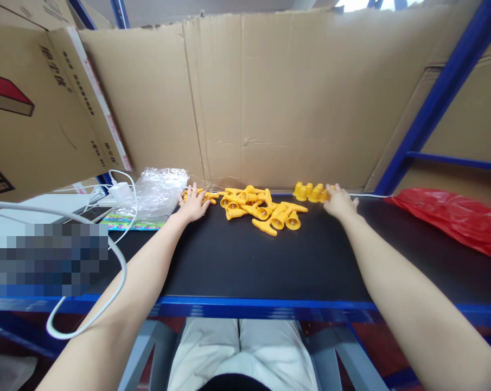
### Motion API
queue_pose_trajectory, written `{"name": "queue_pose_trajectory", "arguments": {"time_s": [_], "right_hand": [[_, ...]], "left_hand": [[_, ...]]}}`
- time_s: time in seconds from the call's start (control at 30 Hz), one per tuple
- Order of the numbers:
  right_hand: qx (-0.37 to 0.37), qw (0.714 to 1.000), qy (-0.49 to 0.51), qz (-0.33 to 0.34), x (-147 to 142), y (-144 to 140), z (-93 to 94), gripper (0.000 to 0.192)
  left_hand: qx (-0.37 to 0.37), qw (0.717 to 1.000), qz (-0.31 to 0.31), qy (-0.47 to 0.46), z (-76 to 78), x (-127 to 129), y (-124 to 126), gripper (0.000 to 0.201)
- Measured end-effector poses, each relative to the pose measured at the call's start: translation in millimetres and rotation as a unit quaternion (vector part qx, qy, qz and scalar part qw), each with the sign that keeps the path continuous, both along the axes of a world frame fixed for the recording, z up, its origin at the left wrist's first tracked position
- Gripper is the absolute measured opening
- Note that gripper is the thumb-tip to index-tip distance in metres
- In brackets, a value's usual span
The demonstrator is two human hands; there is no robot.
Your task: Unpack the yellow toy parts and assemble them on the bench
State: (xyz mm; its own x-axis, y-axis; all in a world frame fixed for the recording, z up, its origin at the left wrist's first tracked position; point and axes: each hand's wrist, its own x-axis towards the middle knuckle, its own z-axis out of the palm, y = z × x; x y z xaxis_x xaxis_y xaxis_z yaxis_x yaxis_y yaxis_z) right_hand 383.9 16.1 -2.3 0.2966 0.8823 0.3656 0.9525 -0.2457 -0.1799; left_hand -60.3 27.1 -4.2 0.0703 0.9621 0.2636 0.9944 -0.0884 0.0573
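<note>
broadly, brown cardboard [302,98] fills the upper frame behind a black tabletop [245,266]. at centre lies a heap of yellow pieces [276,220]. right of centre, the right hand [342,203] meets a row of yellow cups [309,191], grip impossible to tell; left of centre, the left hand [193,206], fingers spread, partly covers slim yellow parts [211,196].

At a black tabletop [245,266], a person's left hand [193,206] rests splayed on yellow pieces [211,196], right hand [340,203] at yellow cups [300,191]; yellow heap [263,212] between.

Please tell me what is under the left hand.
Slender yellow pieces on the black tabletop show around the left hand; whatever its palm and fingers cover cannot be seen.
</note>
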Motion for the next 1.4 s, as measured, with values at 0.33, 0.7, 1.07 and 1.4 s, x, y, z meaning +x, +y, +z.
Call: {"name": "queue_pose_trajectory", "arguments": {"time_s": [0.33, 0.7, 1.07, 1.4], "right_hand": [[-0.022, 0.996, -0.030, 0.077, -59, -8, 45.1, 0.035], [-0.277, 0.944, 0.061, 0.170, -88, -15, 38.9, 0.043], [-0.238, 0.956, 0.084, 0.150, -115, -26, 41.4, 0.041], [-0.066, 0.993, -0.027, 0.096, -118, -24, 31.0, 0.033]], "left_hand": [[0.123, 0.985, -0.116, -0.032, 14.0, 8, -11, 0.041], [0.159, 0.982, -0.074, -0.068, 31.1, 27, -31, 0.040], [0.155, 0.982, -0.087, -0.062, 33.2, 32, -35, 0.037], [0.151, 0.983, -0.080, -0.062, 34.4, 32, -37, 0.037]]}}
